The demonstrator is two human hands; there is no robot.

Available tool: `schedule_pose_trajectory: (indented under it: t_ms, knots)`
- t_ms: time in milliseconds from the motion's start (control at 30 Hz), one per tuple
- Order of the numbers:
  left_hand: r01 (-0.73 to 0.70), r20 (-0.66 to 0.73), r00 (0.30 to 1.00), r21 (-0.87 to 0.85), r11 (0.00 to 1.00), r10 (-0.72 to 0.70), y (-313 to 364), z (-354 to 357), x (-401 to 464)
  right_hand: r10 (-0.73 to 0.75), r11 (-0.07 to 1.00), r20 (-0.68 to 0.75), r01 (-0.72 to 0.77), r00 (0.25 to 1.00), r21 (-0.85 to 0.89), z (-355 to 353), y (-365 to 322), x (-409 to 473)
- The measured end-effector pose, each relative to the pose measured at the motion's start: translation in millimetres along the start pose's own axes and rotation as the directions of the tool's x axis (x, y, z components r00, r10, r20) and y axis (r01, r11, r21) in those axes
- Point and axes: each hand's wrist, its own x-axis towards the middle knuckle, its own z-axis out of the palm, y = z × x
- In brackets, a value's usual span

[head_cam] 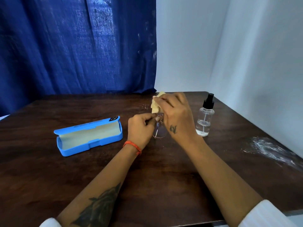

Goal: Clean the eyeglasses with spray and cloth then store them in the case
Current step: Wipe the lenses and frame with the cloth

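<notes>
Thin-framed eyeglasses [159, 130] are held above the dark wooden table [49, 177] near its middle. My left hand [141, 128] pinches the frame at the bridge. My right hand [176, 118] presses a pale yellow cloth [156, 105] against the upper lens, which the cloth and fingers hide. The lower lens hangs in plain sight between both hands. A blue glasses case [89, 136] lies open on the table to the left, its pale lining showing. A clear spray bottle [205, 117] with a black pump top stands upright just right of my right hand.
A blue curtain [73, 46] hangs behind the table's far left edge, and white walls close the back right corner. A white powdery smear [268, 149] marks the table near its right edge.
</notes>
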Motion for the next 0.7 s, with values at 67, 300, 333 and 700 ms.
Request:
schedule_pose_trajectory:
  t_ms: [67,300,333,700]
  knots:
    - [0.011,0.002,1.0,-0.018,1.0,-0.011,-1,0,0,0.105,0.994,-0.019,-0.105,0.994,0.013,0,2,0]
    - [0.03,-0.057,0.998,-0.009,1.0,-0.031,-2,-2,1,0.565,0.74,0.169,-0.586,0.808,0.328,5,4,-5]
    - [0.034,-0.056,0.998,-0.011,0.999,-0.034,-3,-2,1,0.618,0.641,0.25,-0.662,0.745,0.388,6,5,-5]
    - [0.043,-0.061,0.997,-0.016,0.999,-0.044,-1,-3,0,0.577,0.721,-0.014,-0.501,0.817,0.478,1,8,-3]
